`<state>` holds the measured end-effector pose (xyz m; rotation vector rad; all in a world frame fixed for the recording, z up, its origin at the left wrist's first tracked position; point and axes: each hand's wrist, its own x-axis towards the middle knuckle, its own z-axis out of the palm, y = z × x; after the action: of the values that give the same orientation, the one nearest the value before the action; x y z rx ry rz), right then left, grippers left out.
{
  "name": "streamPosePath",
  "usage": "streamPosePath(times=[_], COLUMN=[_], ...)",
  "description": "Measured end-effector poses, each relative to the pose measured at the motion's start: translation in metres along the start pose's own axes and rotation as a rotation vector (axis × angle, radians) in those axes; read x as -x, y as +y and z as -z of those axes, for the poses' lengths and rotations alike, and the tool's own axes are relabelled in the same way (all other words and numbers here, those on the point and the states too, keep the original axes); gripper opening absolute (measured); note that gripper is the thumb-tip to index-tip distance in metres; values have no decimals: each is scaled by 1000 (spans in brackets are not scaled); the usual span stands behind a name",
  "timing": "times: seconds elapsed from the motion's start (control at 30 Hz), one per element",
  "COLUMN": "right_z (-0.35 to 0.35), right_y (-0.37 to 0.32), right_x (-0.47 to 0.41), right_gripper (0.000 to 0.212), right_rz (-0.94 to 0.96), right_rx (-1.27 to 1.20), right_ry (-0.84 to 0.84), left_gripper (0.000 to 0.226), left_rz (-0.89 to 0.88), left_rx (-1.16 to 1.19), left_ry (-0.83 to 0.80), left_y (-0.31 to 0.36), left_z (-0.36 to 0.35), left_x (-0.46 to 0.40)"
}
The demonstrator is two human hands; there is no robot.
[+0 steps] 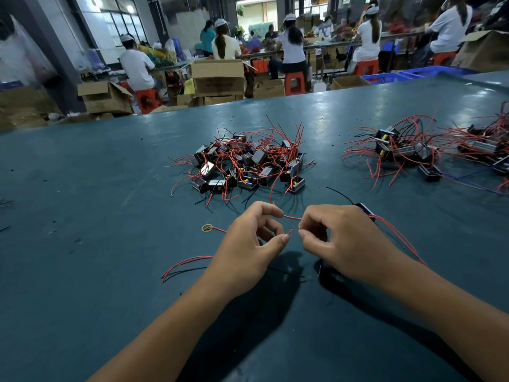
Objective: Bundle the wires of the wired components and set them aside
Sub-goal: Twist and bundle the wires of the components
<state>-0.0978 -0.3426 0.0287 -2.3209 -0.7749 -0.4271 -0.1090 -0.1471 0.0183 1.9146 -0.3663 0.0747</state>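
Head view, left hand: my left hand [249, 241] has its fingers curled, thumb and forefinger pinching the bare end of a thin red wire [292, 217].
Head view, right hand: my right hand [337, 238] is curled too, fingertips pinching the same wire's other stretch, the two pinches almost touching.
Component: a small black boxy component [365, 210] peeks out just behind my right knuckles; red leads trail from it past my right wrist, a black one arcs away behind.
Loose pile: a heap of components [245, 164], metal-framed blocks tangled in springy red wires, lies straight ahead of my fingers.
Second pile: more wired components [405, 150] sit well off to the right.
Rubber band: a yellow rubber band [207, 228] lies flat just left of my left hand.
Table: the smooth teal table [96, 216] shines dully.
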Motion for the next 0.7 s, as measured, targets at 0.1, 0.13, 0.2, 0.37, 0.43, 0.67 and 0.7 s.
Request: streamPosePath(times=[0.1, 0.13, 0.2, 0.37, 0.43, 0.67, 0.7], right_z=[1, 1, 1, -1, -2, 22, 27], right_y=[2, 2, 3, 2, 2, 8, 9], right_x=[0, 0, 0, 0, 0, -3, -2], right_gripper=[14, 14, 14, 15, 14, 11, 16], right_rz=[-4, -2, 5, 29, 23, 72, 107], right_rx=[-6, -4, -9, -28, -11, -54, -57], right_ry=[1, 0, 0, -7, -1, -45, -89], left_gripper=[28, 27, 27, 27, 26, 16, 17], left_rz=[-23, -33, -44, -50, -47, -295, -369], left_rx=[-50, -69, -89, -128, -140, -379, -429], left_ry=[4, 5, 7, 18, 34, 142, 156], left_y=[1, 2, 2, 2, 2, 14, 17], left_z=[2, 3, 4, 3, 5, 20, 23], left_x=[1, 1, 2, 2, 2, 3, 3])
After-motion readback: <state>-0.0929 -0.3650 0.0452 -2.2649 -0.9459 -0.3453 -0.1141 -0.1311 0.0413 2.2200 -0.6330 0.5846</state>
